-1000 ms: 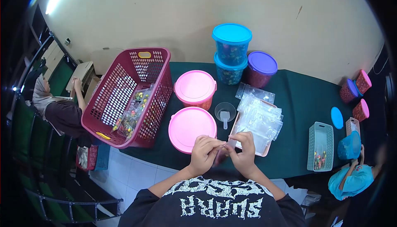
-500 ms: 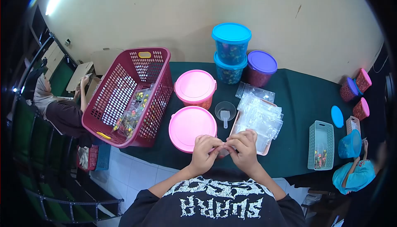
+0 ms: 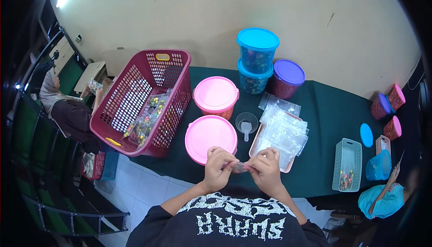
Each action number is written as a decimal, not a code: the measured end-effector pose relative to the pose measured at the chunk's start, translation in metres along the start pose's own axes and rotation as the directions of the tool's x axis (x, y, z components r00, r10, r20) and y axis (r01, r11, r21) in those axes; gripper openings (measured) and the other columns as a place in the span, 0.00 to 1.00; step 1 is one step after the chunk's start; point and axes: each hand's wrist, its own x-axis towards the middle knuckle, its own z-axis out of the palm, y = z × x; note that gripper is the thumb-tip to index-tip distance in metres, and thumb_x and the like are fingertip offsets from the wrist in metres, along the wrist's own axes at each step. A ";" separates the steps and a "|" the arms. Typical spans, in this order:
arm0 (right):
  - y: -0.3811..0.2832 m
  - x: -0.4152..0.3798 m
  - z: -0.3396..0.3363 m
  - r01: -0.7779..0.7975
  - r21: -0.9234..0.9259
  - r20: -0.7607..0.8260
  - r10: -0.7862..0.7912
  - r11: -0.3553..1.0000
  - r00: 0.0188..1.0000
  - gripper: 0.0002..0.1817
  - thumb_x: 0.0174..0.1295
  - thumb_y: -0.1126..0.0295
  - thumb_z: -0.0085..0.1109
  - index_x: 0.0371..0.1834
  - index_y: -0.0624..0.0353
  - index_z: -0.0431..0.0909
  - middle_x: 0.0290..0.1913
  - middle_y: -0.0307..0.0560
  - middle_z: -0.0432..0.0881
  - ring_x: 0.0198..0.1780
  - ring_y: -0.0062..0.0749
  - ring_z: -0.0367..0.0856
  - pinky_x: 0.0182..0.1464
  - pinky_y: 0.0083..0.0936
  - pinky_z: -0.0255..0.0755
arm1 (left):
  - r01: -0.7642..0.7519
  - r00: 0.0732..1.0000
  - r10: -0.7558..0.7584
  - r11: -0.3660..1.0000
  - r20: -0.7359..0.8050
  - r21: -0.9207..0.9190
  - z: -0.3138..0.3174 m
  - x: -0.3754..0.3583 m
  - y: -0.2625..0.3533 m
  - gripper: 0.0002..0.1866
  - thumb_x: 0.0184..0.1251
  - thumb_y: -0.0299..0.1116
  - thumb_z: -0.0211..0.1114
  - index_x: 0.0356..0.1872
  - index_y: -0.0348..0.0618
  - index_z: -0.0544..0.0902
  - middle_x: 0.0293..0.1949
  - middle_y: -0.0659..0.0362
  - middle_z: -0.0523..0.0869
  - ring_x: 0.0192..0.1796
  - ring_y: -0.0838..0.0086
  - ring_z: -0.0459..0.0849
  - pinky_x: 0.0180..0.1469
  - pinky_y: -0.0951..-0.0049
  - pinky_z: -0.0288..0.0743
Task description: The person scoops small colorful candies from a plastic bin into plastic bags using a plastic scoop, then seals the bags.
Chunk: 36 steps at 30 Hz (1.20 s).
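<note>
Dark green cloth covers the bench, below a plain beige wall. Over its near edge I see a small bag stretched between two hands: thin, clear, shiny plastic, its lower part hard to make out. The left grip pinches one end, the right grip the other, thumbs against fingers. The dark shirt behind carries chunky, pebbly white lettering, upside down from here; I can't read it for certain. Just beyond stand two round tubs with smooth pink lids, a clear bowl with a scoop, and a tray heaped with flat plastic sleeves. Further back, two translucent blue tubs are stacked beside a purple-lidded one. On the left, a maroon lattice basket holds bags of bright, multicoloured pieces.
</note>
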 end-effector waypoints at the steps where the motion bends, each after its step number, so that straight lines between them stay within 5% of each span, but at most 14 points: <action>1: -0.001 0.001 -0.001 -0.015 -0.013 -0.022 0.015 1.000 1.000 0.05 0.48 0.68 0.68 0.26 0.51 0.80 0.29 0.31 0.80 0.40 0.30 0.75 0.53 0.39 0.57 | 0.041 0.999 -0.041 0.999 -0.015 -0.034 -0.004 0.001 0.001 0.03 0.64 0.31 0.63 0.31 0.45 0.79 0.28 0.63 0.81 0.34 0.71 0.76 0.52 0.65 0.59; 9: 0.020 -0.011 0.012 -0.104 0.022 -0.047 0.105 0.994 0.993 0.06 0.51 0.67 0.69 0.29 0.52 0.82 0.30 0.36 0.81 0.41 0.33 0.75 0.52 0.35 0.60 | 0.125 0.992 -0.125 0.989 0.014 -0.079 -0.014 0.000 0.001 0.04 0.68 0.31 0.60 0.34 0.43 0.78 0.30 0.62 0.81 0.35 0.72 0.79 0.52 0.66 0.64; 11: 0.031 -0.020 0.027 -0.322 0.529 0.038 0.357 0.786 0.933 0.12 0.52 0.66 0.71 0.37 0.55 0.81 0.34 0.40 0.82 0.45 0.30 0.76 0.51 0.31 0.66 | 0.407 0.908 -0.413 0.822 0.074 -0.399 -0.008 -0.002 0.007 0.06 0.71 0.31 0.57 0.37 0.40 0.77 0.37 0.60 0.81 0.39 0.75 0.81 0.50 0.70 0.71; 12: 0.024 -0.020 0.034 -0.321 0.529 0.052 0.347 0.785 0.936 0.12 0.52 0.66 0.71 0.37 0.55 0.81 0.34 0.40 0.82 0.45 0.30 0.76 0.51 0.31 0.66 | 0.407 0.905 -0.421 0.821 0.059 -0.401 -0.005 -0.003 0.005 0.06 0.71 0.31 0.57 0.37 0.40 0.77 0.37 0.60 0.81 0.39 0.75 0.81 0.50 0.70 0.71; 14: 0.002 -0.020 0.052 -0.412 0.800 0.181 0.480 0.437 0.858 0.21 0.52 0.64 0.72 0.47 0.59 0.77 0.40 0.41 0.82 0.46 0.26 0.77 0.48 0.26 0.71 | 0.444 0.855 -0.519 0.736 -0.006 -0.511 -0.002 -0.004 -0.003 0.07 0.72 0.32 0.57 0.38 0.38 0.76 0.38 0.58 0.80 0.42 0.76 0.79 0.46 0.76 0.73; 16: 0.020 -0.035 0.067 -0.497 0.615 0.332 0.370 0.612 0.868 0.28 0.50 0.62 0.74 0.52 0.61 0.73 0.40 0.39 0.80 0.43 0.22 0.78 0.46 0.22 0.71 | 0.440 0.837 -0.545 0.717 -0.041 -0.541 -0.004 -0.004 -0.013 0.07 0.73 0.32 0.56 0.41 0.38 0.75 0.39 0.57 0.80 0.43 0.75 0.80 0.47 0.75 0.74; 20: 0.020 -0.029 0.079 -0.615 0.679 0.453 0.431 0.400 0.780 0.20 0.58 0.64 0.68 0.50 0.60 0.73 0.38 0.37 0.79 0.38 0.19 0.78 0.41 0.16 0.71 | 0.427 0.808 -0.589 0.579 0.007 -0.694 -0.019 -0.004 -0.018 0.11 0.73 0.33 0.55 0.49 0.37 0.72 0.46 0.58 0.79 0.48 0.74 0.80 0.52 0.73 0.76; 22: 0.016 -0.018 0.078 -0.597 0.802 0.457 0.627 0.016 0.630 0.16 0.64 0.64 0.62 0.49 0.59 0.71 0.42 0.43 0.80 0.39 0.24 0.80 0.41 0.22 0.75 | 0.463 0.792 -0.609 0.550 0.045 -0.695 -0.022 -0.010 -0.024 0.15 0.73 0.34 0.56 0.54 0.39 0.69 0.52 0.56 0.77 0.50 0.74 0.80 0.52 0.73 0.76; 24: 0.010 -0.009 0.078 -0.527 0.850 0.374 0.694 0.010 0.615 0.14 0.69 0.59 0.54 0.46 0.58 0.70 0.36 0.42 0.79 0.31 0.23 0.79 0.32 0.19 0.75 | 0.590 0.750 -0.636 0.524 0.178 -0.614 -0.027 -0.015 -0.028 0.18 0.73 0.38 0.56 0.57 0.40 0.67 0.54 0.55 0.75 0.51 0.74 0.79 0.51 0.73 0.76; 26: 0.022 -0.010 0.083 -0.284 0.900 0.431 0.768 -0.330 0.473 0.16 0.70 0.54 0.50 0.45 0.58 0.70 0.32 0.40 0.77 0.28 0.23 0.77 0.28 0.18 0.74 | 0.674 0.709 -0.655 0.520 0.261 -0.525 -0.037 -0.016 -0.028 0.21 0.73 0.43 0.55 0.58 0.41 0.67 0.52 0.56 0.76 0.49 0.74 0.79 0.49 0.74 0.74; 27: 0.026 -0.010 0.082 -0.205 0.779 0.525 0.439 -0.592 0.729 0.19 0.70 0.50 0.49 0.45 0.57 0.70 0.28 0.39 0.74 0.25 0.23 0.75 0.23 0.18 0.72 | 0.734 0.679 -0.608 0.546 0.412 -0.404 -0.043 -0.015 -0.028 0.22 0.74 0.43 0.53 0.61 0.42 0.65 0.54 0.55 0.75 0.50 0.73 0.79 0.50 0.73 0.74; 30: 0.003 0.002 0.100 -0.371 0.768 0.635 0.548 -0.522 0.545 0.20 0.69 0.50 0.51 0.48 0.56 0.70 0.33 0.41 0.76 0.31 0.25 0.78 0.30 0.21 0.76 | 0.750 0.641 -0.525 0.582 0.560 -0.314 -0.062 -0.013 -0.028 0.24 0.75 0.44 0.52 0.63 0.42 0.63 0.56 0.55 0.75 0.48 0.74 0.78 0.50 0.74 0.72; 32: -0.028 0.023 0.104 -0.428 0.816 0.575 0.474 -0.388 0.667 0.18 0.69 0.59 0.53 0.55 0.58 0.68 0.46 0.43 0.78 0.44 0.28 0.81 0.46 0.27 0.78 | 0.688 0.720 -0.526 0.630 0.453 -0.360 -0.075 -0.013 -0.033 0.25 0.72 0.47 0.56 0.61 0.40 0.66 0.51 0.56 0.75 0.46 0.74 0.79 0.50 0.74 0.73; 36: -0.050 0.053 0.121 -0.558 0.799 0.590 0.481 -0.226 0.649 0.26 0.65 0.59 0.60 0.60 0.59 0.65 0.53 0.45 0.76 0.50 0.28 0.79 0.52 0.27 0.75 | 0.595 0.787 -0.492 0.764 0.373 -0.248 -0.125 -0.004 -0.029 0.24 0.72 0.42 0.58 0.59 0.37 0.66 0.44 0.56 0.79 0.42 0.75 0.81 0.46 0.75 0.75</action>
